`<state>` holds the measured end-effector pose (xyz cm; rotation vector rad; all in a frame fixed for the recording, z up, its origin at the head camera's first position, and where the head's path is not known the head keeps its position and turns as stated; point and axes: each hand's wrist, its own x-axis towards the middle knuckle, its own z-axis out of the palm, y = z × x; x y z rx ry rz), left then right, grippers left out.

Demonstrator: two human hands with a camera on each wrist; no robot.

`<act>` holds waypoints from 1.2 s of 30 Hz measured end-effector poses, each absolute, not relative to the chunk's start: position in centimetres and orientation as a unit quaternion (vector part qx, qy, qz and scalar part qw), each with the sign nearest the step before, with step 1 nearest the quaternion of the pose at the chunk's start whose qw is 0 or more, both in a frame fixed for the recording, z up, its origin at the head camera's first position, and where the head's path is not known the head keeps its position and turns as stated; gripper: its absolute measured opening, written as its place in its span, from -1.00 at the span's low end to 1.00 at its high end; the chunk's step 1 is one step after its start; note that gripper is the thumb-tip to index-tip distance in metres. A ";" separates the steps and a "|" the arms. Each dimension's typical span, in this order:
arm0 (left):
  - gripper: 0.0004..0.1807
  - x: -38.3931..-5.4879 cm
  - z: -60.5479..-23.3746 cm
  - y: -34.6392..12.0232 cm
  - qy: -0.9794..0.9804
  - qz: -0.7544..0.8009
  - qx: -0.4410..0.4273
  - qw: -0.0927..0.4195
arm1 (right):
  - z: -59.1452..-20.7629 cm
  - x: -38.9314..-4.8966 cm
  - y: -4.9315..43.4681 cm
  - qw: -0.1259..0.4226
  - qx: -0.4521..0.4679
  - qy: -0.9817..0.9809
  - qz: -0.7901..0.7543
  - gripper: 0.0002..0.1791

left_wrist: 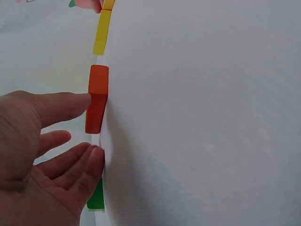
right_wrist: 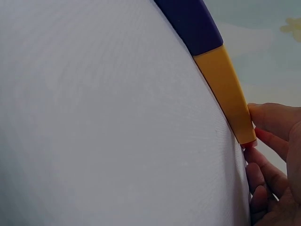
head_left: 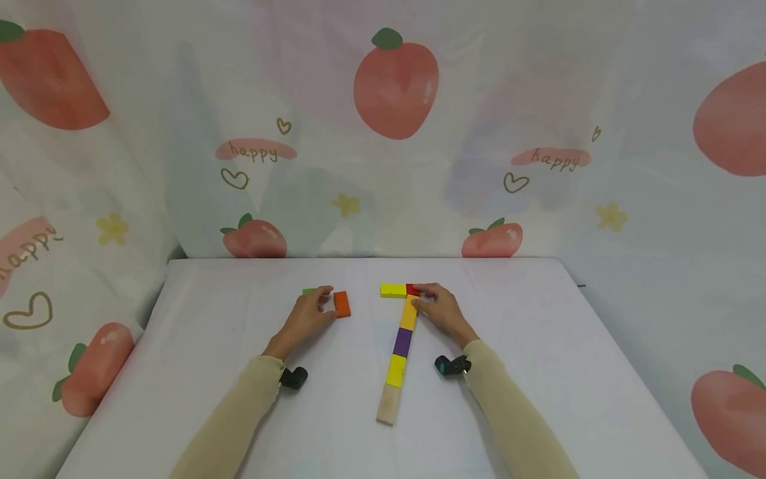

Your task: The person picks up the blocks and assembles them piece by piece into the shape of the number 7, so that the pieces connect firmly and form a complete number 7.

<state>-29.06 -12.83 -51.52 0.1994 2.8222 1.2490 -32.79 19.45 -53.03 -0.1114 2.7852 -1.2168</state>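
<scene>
My left hand is at an orange block, its thumb tip right at the block's side in the left wrist view and its other fingers spread apart from it. A green block lies partly hidden behind those fingers. My right hand touches the far end of a row of blocks. Its thumb rests against an amber block, while the other fingers reach a red block that they partly cover. A yellow block lies crosswise to the left of the red one.
Nearer along the slanting row come a purple block, another yellow block and a plain wooden block. All lie on a white-covered table, with a fruit-patterned cloth hanging behind it.
</scene>
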 end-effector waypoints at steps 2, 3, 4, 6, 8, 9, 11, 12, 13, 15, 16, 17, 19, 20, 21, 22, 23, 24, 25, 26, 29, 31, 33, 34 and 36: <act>-0.34 -29.3 -51.5 -12.9 0.912 0.403 0.069 0.033 | -53.1 -32.8 19.4 0.051 -0.035 0.914 -0.402 -0.49; -0.32 -29.3 -51.6 -12.9 0.911 0.404 0.073 0.037 | -53.1 -32.7 19.4 0.052 -0.033 0.913 -0.403 -0.49; -0.30 -29.4 -51.6 -12.9 0.910 0.405 0.075 0.043 | -53.2 -32.7 19.4 0.052 -0.033 0.913 -0.403 -0.49; -0.29 -29.4 -51.6 -12.9 0.909 0.405 0.078 0.051 | -53.3 -32.7 19.4 0.055 -0.031 0.912 -0.405 -0.49; -0.28 -29.3 -51.6 -13.0 0.908 0.407 0.077 0.057 | -53.4 -32.6 19.5 0.057 -0.035 0.913 -0.402 -0.49; -0.29 -29.3 -51.7 -13.0 0.907 0.409 0.078 0.057 | -53.4 -32.6 19.5 0.057 -0.036 0.914 -0.401 -0.49; -0.31 -29.3 -51.8 -13.0 0.907 0.409 0.086 0.053 | -53.5 -32.6 19.5 0.057 -0.037 0.914 -0.400 -0.49; -0.33 -29.3 -51.9 -13.0 0.906 0.411 0.090 0.049 | -53.5 -32.5 19.5 0.055 -0.039 0.915 -0.398 -0.48; -0.34 -29.3 -52.0 -12.9 0.907 0.408 0.097 0.042 | -53.5 -32.5 19.5 0.054 -0.039 0.915 -0.399 -0.49; -0.38 -29.3 -52.1 -13.0 0.910 0.399 0.109 0.028 | -53.4 -32.4 19.5 0.054 -0.037 0.914 -0.400 -0.49; -0.38 -29.3 -52.2 -13.0 0.912 0.394 0.112 0.022 | -53.4 -32.4 19.5 0.053 -0.038 0.914 -0.401 -0.49; -0.39 -29.2 -52.1 -12.9 0.913 0.392 0.114 0.016 | -53.4 -32.4 19.5 0.054 -0.040 0.914 -0.400 -0.49; -0.40 -29.3 -52.3 -13.0 0.914 0.388 0.119 0.009 | -53.3 -32.4 19.5 0.055 -0.042 0.913 -0.401 -0.48; -0.40 -29.3 -52.3 -13.1 0.914 0.386 0.121 0.009 | -53.3 -32.4 19.5 0.056 -0.041 0.914 -0.400 -0.48; -0.40 -29.3 -52.3 -13.1 0.915 0.384 0.122 0.010 | -53.3 -32.4 19.5 0.056 -0.040 0.914 -0.400 -0.48; -0.39 -29.3 -52.3 -13.1 0.913 0.388 0.123 0.015 | -53.3 -32.5 19.5 0.055 -0.041 0.914 -0.399 -0.48; -0.39 -29.3 -52.4 -13.1 0.914 0.387 0.124 0.019 | -53.3 -32.5 19.5 0.054 -0.041 0.915 -0.398 -0.48; -0.39 -29.4 -52.4 -13.1 0.914 0.384 0.124 0.023 | -53.3 -32.6 19.6 0.054 -0.041 0.915 -0.399 -0.48; -0.39 -29.4 -52.4 -13.0 0.915 0.382 0.124 0.029 | -53.3 -32.6 19.6 0.055 -0.039 0.914 -0.399 -0.48; -0.40 -29.5 -52.4 -13.0 0.917 0.377 0.123 0.031 | -53.3 -32.7 19.6 0.056 -0.037 0.914 -0.400 -0.48; -0.42 -29.5 -52.4 -12.8 0.922 0.368 0.116 0.040 | -53.2 -32.8 19.5 0.058 -0.037 0.913 -0.402 -0.49; -0.46 -29.5 -52.3 -12.7 0.924 0.363 0.111 0.042 | -53.2 -32.9 19.5 0.058 -0.037 0.913 -0.402 -0.49; -0.50 -29.5 -52.2 -12.7 0.925 0.360 0.109 0.044 | -53.2 -33.0 19.4 0.056 -0.036 0.913 -0.401 -0.49; -0.52 -29.5 -52.2 -12.7 0.926 0.358 0.109 0.045 | -53.1 -33.0 19.4 0.057 -0.034 0.914 -0.401 -0.49; -0.57 -29.5 -52.1 -12.6 0.926 0.357 0.111 0.045 | -53.2 -33.0 19.4 0.057 -0.032 0.915 -0.399 -0.48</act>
